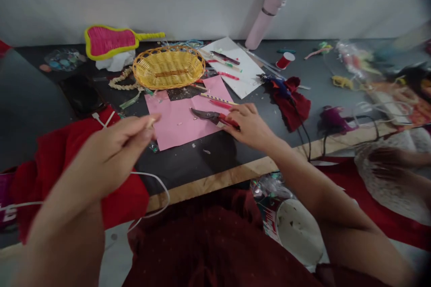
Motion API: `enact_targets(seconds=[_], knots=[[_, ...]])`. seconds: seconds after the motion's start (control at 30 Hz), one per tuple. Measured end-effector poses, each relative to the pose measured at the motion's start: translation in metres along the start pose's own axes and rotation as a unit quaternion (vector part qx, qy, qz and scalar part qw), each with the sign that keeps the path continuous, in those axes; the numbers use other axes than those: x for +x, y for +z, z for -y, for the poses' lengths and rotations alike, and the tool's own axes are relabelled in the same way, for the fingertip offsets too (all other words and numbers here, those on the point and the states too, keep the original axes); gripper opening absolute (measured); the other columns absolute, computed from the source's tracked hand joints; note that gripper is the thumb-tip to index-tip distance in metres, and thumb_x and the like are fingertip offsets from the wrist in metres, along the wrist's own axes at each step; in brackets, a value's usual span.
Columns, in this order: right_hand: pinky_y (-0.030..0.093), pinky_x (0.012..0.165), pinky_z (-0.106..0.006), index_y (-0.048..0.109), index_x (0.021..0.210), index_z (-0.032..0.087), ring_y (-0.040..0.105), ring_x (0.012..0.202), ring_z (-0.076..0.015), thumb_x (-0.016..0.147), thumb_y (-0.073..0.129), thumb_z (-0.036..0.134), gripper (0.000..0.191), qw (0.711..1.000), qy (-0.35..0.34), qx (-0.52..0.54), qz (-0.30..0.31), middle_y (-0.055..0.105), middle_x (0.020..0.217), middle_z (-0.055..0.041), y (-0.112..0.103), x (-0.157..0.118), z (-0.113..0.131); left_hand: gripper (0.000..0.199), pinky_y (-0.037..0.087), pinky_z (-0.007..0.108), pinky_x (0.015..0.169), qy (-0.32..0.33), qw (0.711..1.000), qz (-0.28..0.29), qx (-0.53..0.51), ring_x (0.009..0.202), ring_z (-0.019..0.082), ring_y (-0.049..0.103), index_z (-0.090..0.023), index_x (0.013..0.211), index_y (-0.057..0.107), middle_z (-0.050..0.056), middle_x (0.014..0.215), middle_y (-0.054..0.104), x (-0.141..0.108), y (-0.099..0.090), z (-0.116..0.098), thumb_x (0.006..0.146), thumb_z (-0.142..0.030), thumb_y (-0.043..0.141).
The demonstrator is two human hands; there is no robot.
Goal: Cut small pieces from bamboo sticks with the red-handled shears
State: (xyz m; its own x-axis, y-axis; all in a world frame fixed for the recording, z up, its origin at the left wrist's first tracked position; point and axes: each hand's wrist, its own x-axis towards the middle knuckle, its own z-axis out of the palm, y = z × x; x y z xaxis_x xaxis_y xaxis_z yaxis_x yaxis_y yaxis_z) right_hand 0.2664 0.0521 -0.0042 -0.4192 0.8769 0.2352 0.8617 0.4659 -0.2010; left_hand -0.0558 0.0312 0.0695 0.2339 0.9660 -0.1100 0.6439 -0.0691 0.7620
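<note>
My left hand (117, 152) is raised at the left of the pink paper (182, 122), thumb and fingers pinched. A tiny pale bit shows at the fingertips, too small to name. My right hand (251, 126) has its fingers around the red handles of a pair of pruning shears (205, 115). The shears lie low over the paper, dark blades pointing left. Small scraps are scattered on the paper. Just behind the shears are a red pencil-like stick (220, 104) and a patterned pencil (215, 97).
Behind the paper sits a yellow woven basket (168, 71), with a string of pale beads (117, 83) beside it. A pink bottle (266, 20) stands at the wall. Red cloth (77, 143) and a white cable lie left; a glue gun (281, 87) rests right. Another person's hands (393, 166) show far right.
</note>
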Motion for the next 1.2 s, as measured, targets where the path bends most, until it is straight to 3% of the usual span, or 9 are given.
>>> enact_targets(seconds=[0.17,0.27,0.4,0.53,0.6,0.67,0.87,1.0,1.2], knots=[[0.039,0.095,-0.047,0.06,0.092,0.016,0.048,0.105,-0.0286,0.087,0.055,0.037,0.022,0.999,0.027,-0.02,0.034,0.057,0.105,-0.0138,0.049,0.001,-0.002,0.036,0.033,0.02,0.04,-0.028,0.98,0.116,-0.161,0.042,0.008,0.042,-0.018,0.106,0.065,0.002,0.069,0.065,0.041,0.041,0.021,0.082,-0.043,0.055],[0.039,0.097,-0.046,0.058,0.089,0.016,0.049,0.108,-0.0278,0.089,0.051,0.033,0.018,1.0,0.014,-0.001,0.017,0.056,0.108,-0.0144,0.052,0.001,-0.006,0.031,0.032,0.018,0.038,-0.054,0.951,0.124,-0.277,0.041,0.006,0.04,-0.016,0.105,0.059,0.005,0.07,0.066,0.053,0.054,0.032,0.08,-0.035,0.058],[0.043,0.094,-0.045,0.054,0.082,0.019,0.051,0.109,-0.026,0.09,0.05,0.032,0.015,0.992,0.041,0.101,-0.055,0.056,0.113,-0.0129,0.037,0.004,-0.01,0.024,0.031,0.016,0.037,-0.053,0.946,0.11,-0.301,0.042,0.005,0.04,-0.015,0.099,0.057,0.007,0.074,0.067,0.056,0.054,0.035,0.079,-0.029,0.059],[0.051,0.06,-0.031,0.051,0.089,0.021,0.059,0.073,-0.016,0.085,0.058,0.042,0.023,0.909,0.153,0.367,-0.127,0.058,0.095,-0.0061,0.017,0.014,0.001,0.021,0.029,0.016,0.037,-0.039,0.952,0.071,-0.295,0.042,0.004,0.038,-0.015,0.094,0.059,0.006,0.075,0.066,0.058,0.052,0.031,0.078,-0.029,0.062],[0.046,0.048,-0.025,0.049,0.1,0.021,0.054,0.055,-0.0106,0.079,0.065,0.039,0.032,0.85,0.185,0.485,-0.094,0.056,0.079,0.0005,0.011,0.022,0.012,0.022,0.028,0.016,0.038,-0.034,0.953,0.052,-0.298,0.042,0.003,0.036,-0.015,0.093,0.06,0.004,0.074,0.066,0.059,0.052,0.029,0.079,-0.031,0.062],[0.044,0.045,-0.023,0.05,0.104,0.02,0.051,0.05,-0.0091,0.078,0.065,0.031,0.032,0.824,0.185,0.532,-0.062,0.055,0.072,0.0032,0.009,0.029,0.024,0.022,0.028,0.016,0.039,-0.028,0.951,0.034,-0.306,0.043,0.003,0.036,-0.015,0.091,0.06,0.004,0.073,0.065,0.061,0.053,0.029,0.08,-0.034,0.063],[0.053,0.072,-0.032,0.053,0.107,0.018,0.062,0.088,-0.0174,0.075,0.046,0.01,0.033,0.89,0.043,0.45,-0.047,0.06,0.104,-0.008,0.018,0.055,0.044,0.02,0.028,0.016,0.04,-0.006,0.914,-0.048,-0.402,0.045,0.004,0.04,-0.016,0.087,0.059,0.003,0.072,0.064,0.062,0.054,0.034,0.079,-0.032,0.065],[0.04,0.101,-0.046,0.053,0.108,0.018,0.037,0.13,-0.0263,0.076,0.044,0.007,0.034,0.961,-0.064,0.266,-0.036,0.035,0.143,-0.0148,0.028,0.067,0.046,0.021,0.027,0.017,0.04,0.017,0.897,-0.11,-0.427,0.044,0.005,0.041,-0.018,0.094,0.06,0.001,0.068,0.063,0.059,0.048,0.038,0.08,-0.032,0.064],[0.039,0.098,-0.056,0.047,0.116,0.013,0.028,0.134,-0.0353,0.074,0.045,0.007,0.043,0.994,-0.073,0.081,0.01,0.005,0.154,-0.0164,0.042,0.057,0.05,0.02,0.028,0.019,0.042,0.025,0.902,-0.161,-0.401,0.044,0.005,0.039,-0.018,0.092,0.062,0.001,0.068,0.063,0.054,0.046,0.036,0.08,-0.034,0.063]])
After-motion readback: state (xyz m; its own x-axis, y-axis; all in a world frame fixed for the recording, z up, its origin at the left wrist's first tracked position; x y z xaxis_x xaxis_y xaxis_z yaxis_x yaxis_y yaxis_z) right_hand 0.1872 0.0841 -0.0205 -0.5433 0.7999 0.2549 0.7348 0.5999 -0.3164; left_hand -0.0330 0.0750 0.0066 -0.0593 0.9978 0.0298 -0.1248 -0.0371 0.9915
